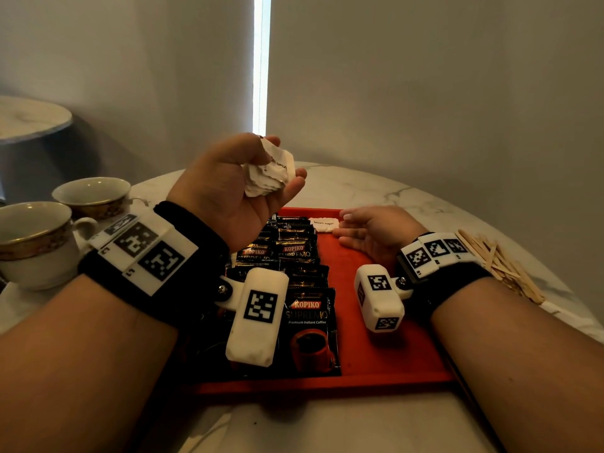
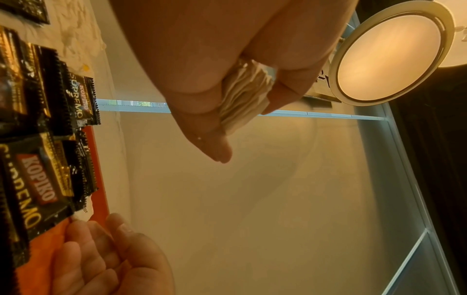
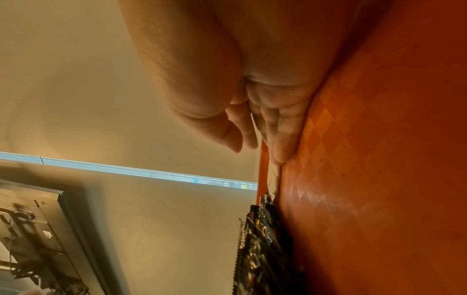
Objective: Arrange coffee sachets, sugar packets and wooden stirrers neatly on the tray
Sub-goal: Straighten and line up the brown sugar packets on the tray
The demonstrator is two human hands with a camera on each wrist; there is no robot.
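Note:
My left hand [image 1: 281, 168] is raised above the red tray [image 1: 385, 361] and grips a stack of white sugar packets [image 1: 269, 173], seen edge-on in the left wrist view [image 2: 243, 95]. Black Kopiko coffee sachets [image 1: 302, 256] lie in overlapping rows on the tray's left half [image 2: 38, 189]. One white sugar packet [image 1: 323, 223] lies flat at the tray's far edge. My right hand [image 1: 348, 228] rests low on the tray with straight fingers, fingertips [image 3: 283, 147] at that packet. Wooden stirrers [image 1: 500, 263] lie in a loose pile on the table, right of the tray.
Two white teacups [image 1: 36, 243] with gold bands stand on the marble table at the left. The round table [image 1: 408, 194] ends close behind the tray. A wall and a bright window slit lie beyond. The tray's right half is bare red surface.

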